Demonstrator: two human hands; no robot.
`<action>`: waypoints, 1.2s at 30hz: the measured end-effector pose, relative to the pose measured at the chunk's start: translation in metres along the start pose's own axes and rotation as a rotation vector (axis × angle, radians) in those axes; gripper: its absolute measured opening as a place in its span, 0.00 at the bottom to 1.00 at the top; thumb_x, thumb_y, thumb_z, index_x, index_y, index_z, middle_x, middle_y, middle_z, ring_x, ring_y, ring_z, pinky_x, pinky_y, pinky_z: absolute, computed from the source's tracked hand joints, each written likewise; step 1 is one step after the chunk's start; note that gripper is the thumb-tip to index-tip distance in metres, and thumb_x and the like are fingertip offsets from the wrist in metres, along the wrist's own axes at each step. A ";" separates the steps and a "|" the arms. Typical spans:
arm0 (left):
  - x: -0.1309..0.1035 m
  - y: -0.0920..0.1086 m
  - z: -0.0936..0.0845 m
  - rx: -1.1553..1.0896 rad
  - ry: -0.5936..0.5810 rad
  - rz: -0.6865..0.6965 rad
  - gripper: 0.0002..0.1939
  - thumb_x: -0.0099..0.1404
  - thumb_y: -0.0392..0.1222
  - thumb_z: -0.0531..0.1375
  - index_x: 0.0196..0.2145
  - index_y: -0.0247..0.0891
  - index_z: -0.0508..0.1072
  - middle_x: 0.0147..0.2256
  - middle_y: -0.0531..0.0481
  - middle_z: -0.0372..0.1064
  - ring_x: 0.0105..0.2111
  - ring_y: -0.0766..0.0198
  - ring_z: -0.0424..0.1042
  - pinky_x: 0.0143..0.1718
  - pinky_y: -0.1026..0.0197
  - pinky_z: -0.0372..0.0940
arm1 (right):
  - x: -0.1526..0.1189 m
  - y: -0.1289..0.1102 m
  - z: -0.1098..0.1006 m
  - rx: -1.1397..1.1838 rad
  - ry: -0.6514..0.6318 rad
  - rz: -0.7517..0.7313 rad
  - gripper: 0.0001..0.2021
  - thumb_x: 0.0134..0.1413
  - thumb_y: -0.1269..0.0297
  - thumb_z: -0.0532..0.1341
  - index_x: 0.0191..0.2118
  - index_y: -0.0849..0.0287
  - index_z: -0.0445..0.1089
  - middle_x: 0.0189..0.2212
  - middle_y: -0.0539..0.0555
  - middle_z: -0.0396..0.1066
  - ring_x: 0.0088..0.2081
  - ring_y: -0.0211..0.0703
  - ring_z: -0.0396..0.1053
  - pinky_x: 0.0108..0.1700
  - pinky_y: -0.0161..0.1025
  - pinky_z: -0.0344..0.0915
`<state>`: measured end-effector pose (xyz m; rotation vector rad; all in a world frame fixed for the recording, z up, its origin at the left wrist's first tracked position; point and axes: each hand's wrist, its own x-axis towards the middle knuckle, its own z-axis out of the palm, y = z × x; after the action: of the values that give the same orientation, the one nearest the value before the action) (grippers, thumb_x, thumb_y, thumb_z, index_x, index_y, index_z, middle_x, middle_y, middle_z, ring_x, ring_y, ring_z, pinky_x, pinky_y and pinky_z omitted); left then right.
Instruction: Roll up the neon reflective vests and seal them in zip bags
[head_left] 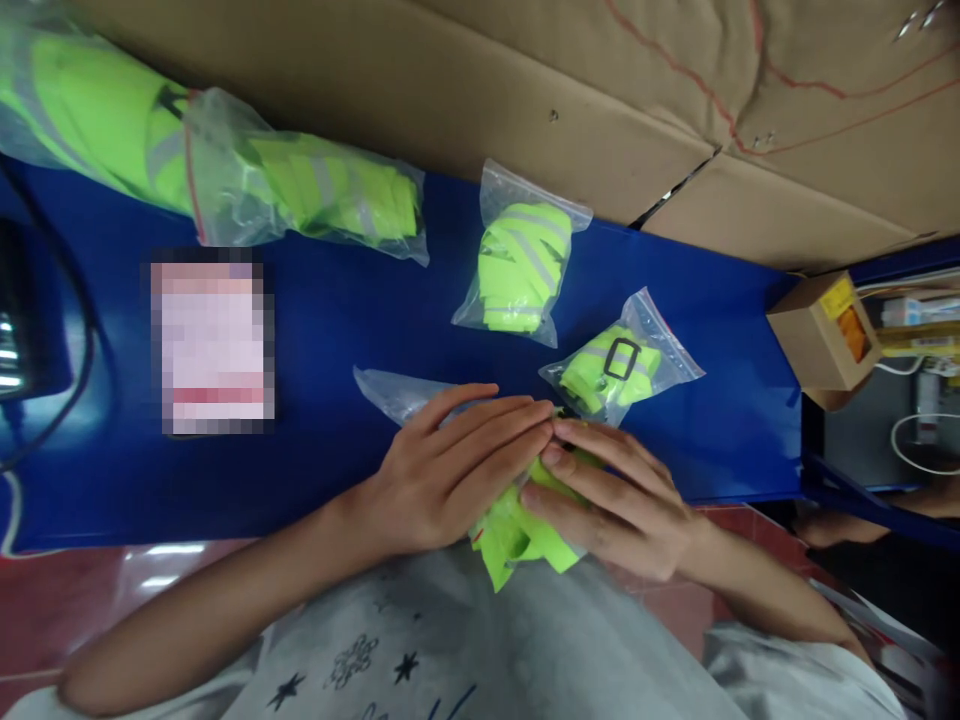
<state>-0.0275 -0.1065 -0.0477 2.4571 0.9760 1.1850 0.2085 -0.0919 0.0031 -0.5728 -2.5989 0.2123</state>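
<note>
My left hand [442, 465] lies over a neon yellow-green bundle of reflective strap [517, 535] at the table's front edge, its fingers pressed together. From the other side, my right hand [630, 500] grips the same bundle, and the fingertips of both hands meet at its top. Loose folds hang out below, towards my body. A clear plastic bag [390, 393] sticks out from beneath my left hand; how much of the strap is inside it is hidden. Just beyond my right hand lies a bagged strap with a black buckle [621, 360].
Another bagged strap [525, 265] lies farther back on the blue table [322, 330]. Larger bags of yellow-green material [337, 185] line the back left. A blurred-out rectangular item [214, 345] lies at left. Cardboard [450, 80] walls the back; a small carton [821, 335] stands right, near another person's arm [847, 525].
</note>
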 end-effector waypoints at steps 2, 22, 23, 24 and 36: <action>0.002 0.001 -0.002 0.034 0.017 0.011 0.15 0.75 0.33 0.56 0.56 0.26 0.73 0.55 0.35 0.77 0.58 0.55 0.76 0.61 0.48 0.69 | 0.000 0.003 0.001 -0.050 0.057 0.064 0.15 0.64 0.72 0.66 0.54 0.52 0.77 0.49 0.50 0.81 0.51 0.45 0.78 0.64 0.54 0.73; 0.001 -0.011 0.015 -0.068 -0.172 0.058 0.26 0.76 0.32 0.53 0.68 0.26 0.55 0.61 0.28 0.71 0.66 0.49 0.67 0.67 0.40 0.65 | -0.005 0.012 -0.008 -0.184 -0.084 -0.128 0.13 0.69 0.72 0.59 0.51 0.60 0.79 0.44 0.51 0.82 0.53 0.44 0.78 0.60 0.43 0.77; 0.002 -0.011 0.015 -0.066 -0.181 0.056 0.26 0.76 0.31 0.52 0.68 0.26 0.55 0.61 0.28 0.70 0.67 0.49 0.66 0.67 0.40 0.65 | -0.005 0.013 -0.007 -0.203 -0.077 -0.119 0.13 0.70 0.72 0.59 0.51 0.58 0.80 0.45 0.50 0.82 0.52 0.42 0.79 0.58 0.43 0.77; 0.001 -0.010 0.016 -0.070 -0.182 0.054 0.25 0.76 0.30 0.51 0.68 0.26 0.55 0.62 0.28 0.69 0.68 0.49 0.65 0.68 0.40 0.65 | -0.005 0.014 -0.007 -0.227 -0.065 -0.102 0.13 0.70 0.71 0.59 0.51 0.56 0.80 0.45 0.49 0.82 0.52 0.40 0.79 0.56 0.42 0.77; 0.010 -0.014 -0.017 -0.181 -0.534 -0.041 0.43 0.66 0.38 0.63 0.73 0.29 0.48 0.72 0.29 0.52 0.73 0.45 0.51 0.73 0.36 0.51 | -0.014 0.014 -0.009 -0.130 -0.057 -0.328 0.13 0.71 0.71 0.58 0.49 0.55 0.80 0.46 0.45 0.81 0.54 0.36 0.77 0.63 0.32 0.74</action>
<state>-0.0425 -0.0907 -0.0376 2.3963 0.7206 0.5215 0.2292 -0.0850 0.0022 -0.1782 -2.7281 -0.0488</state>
